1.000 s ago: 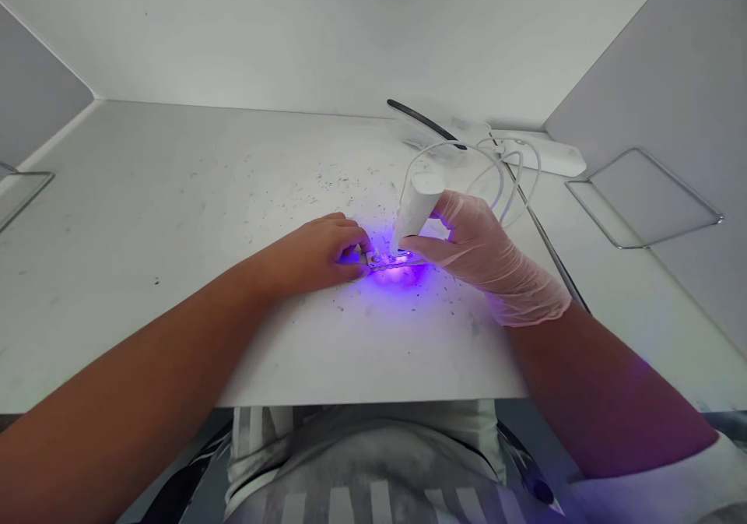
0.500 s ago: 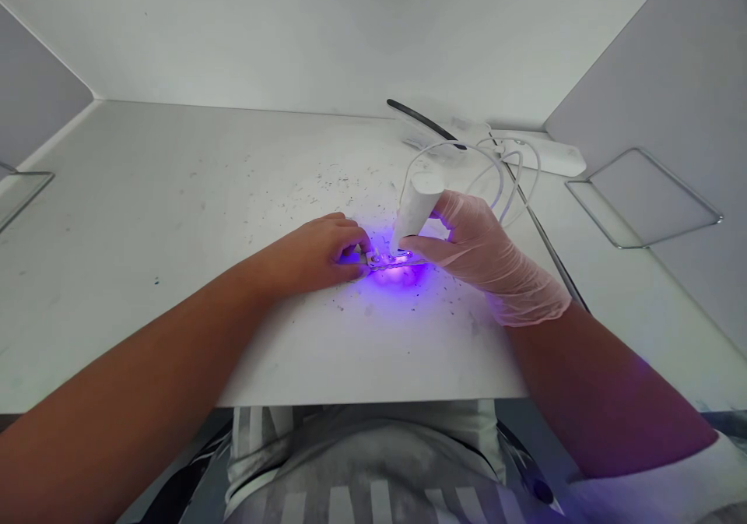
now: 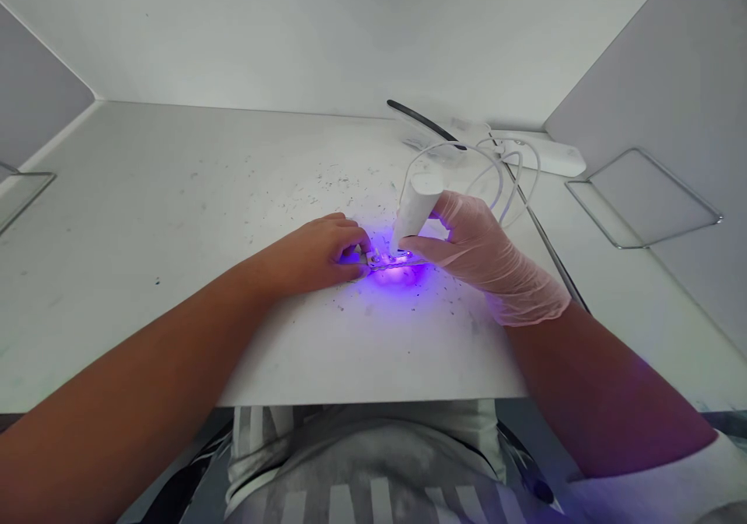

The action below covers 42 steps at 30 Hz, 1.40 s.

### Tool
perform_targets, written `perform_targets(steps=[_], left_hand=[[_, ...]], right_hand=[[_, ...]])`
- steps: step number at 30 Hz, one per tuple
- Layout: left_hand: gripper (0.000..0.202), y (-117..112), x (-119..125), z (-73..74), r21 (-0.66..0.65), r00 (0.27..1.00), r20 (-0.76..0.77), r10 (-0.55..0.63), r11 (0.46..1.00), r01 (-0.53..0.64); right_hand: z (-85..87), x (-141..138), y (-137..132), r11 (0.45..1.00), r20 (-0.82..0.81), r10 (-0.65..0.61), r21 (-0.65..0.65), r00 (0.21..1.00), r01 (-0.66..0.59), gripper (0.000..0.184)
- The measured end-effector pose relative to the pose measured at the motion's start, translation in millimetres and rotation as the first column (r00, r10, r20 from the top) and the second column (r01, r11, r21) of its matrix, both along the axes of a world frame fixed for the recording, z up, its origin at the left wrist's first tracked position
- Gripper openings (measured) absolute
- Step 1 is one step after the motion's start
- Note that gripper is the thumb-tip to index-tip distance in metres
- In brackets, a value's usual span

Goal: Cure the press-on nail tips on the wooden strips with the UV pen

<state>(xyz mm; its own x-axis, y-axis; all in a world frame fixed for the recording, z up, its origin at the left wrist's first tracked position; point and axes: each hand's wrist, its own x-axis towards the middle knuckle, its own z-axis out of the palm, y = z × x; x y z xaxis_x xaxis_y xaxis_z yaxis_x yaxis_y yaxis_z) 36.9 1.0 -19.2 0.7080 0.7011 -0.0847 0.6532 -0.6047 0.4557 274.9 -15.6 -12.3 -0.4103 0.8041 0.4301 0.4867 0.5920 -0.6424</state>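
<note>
My right hand (image 3: 467, 236), in a thin clear glove, is closed around a white UV lamp (image 3: 419, 205) with a cord at its top. The lamp tilts and points down, throwing violet light on a small flat piece (image 3: 382, 261) that lies on the table. What this piece is, I cannot make out in the glare. Bare and ungloved, my left hand (image 3: 327, 250) pinches the piece's left end between thumb and fingers. Part of the piece is hidden under the lamp's tip and my right fingers.
Dark specks dot the white table (image 3: 145, 197). Behind my right hand lie a looped white cable (image 3: 502, 174), a black-edged clear visor-like thing (image 3: 426, 123) and a white elongated box (image 3: 545, 154). Wire frames (image 3: 642, 197) stand at the right wall and far left.
</note>
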Motion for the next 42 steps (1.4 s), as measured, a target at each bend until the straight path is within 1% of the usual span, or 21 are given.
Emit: perform_targets(steps=[11,18,27,34,42], left_hand=[[0.017,0.1,-0.9,-0.1,0.004,1.000,0.012,0.000,1.000,0.000],[0.018,0.2,-0.7,-0.7,0.001,1.000,0.009,-0.007,1.000,0.007],[0.019,-0.5,-0.9,1.4,-0.002,1.000,0.001,0.000,1.000,0.001],[0.019,0.4,-0.2,0.6,0.004,1.000,0.000,0.002,1.000,-0.002],[0.018,0.4,-1.4,0.6,0.004,1.000,0.001,-0.002,1.000,0.002]], right_hand=[[-1.9,0.7,1.1,1.000,-0.003,0.008,0.003,1.000,-0.008,0.011],[0.4,-0.3,0.7,1.000,0.004,0.003,0.002,1.000,-0.003,0.009],[-3.4,1.8,3.1,0.999,0.012,0.020,0.045,1.000,-0.021,0.010],[-0.2,-0.1,0.9,1.000,0.008,0.003,0.020,1.000,-0.003,0.009],[-1.7,1.3,2.2,1.000,0.010,0.007,0.022,1.000,-0.008,0.010]])
